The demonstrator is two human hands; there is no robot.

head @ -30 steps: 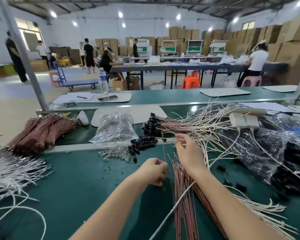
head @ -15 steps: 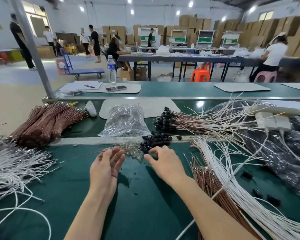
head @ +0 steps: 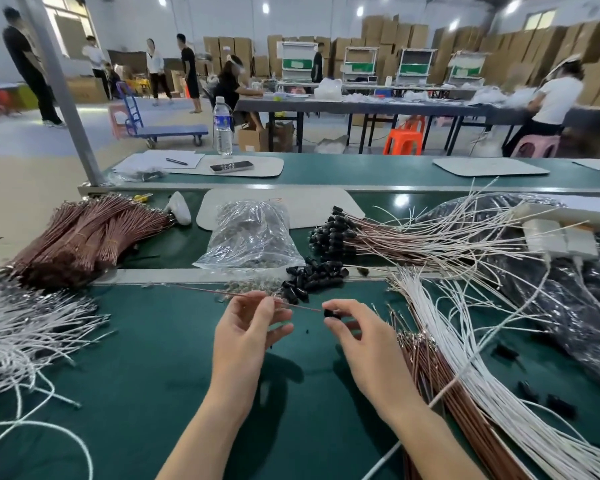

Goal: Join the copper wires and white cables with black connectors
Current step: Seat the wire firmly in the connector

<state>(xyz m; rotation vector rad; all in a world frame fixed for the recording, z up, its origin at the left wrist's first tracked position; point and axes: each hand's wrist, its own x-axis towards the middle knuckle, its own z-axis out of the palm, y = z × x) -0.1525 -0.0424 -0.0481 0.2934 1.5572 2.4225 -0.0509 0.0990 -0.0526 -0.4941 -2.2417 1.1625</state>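
Close in, over the green bench point(head: 146, 382): my left hand point(head: 246, 327) pinches a single copper wire point(head: 219, 291) at the fingertips, the wire running out to the left. My right hand point(head: 364, 344) has a black connector point(head: 329, 312) nipped between thumb and forefinger, and the wire's tip sits right at it. Whether it's seated I can't tell. Just right of that hand lie loose copper wires point(head: 426, 365) under a fan of white cables point(head: 465, 351). More white cables point(head: 25, 327) are heaped at far left. Beyond my fingers there's a pile of connectors point(head: 312, 278), then a clear plastic bag point(head: 253, 233), a tied copper bundle point(head: 84, 233) and the joined leads point(head: 388, 237). Farther back stands a water bottle point(head: 222, 126).
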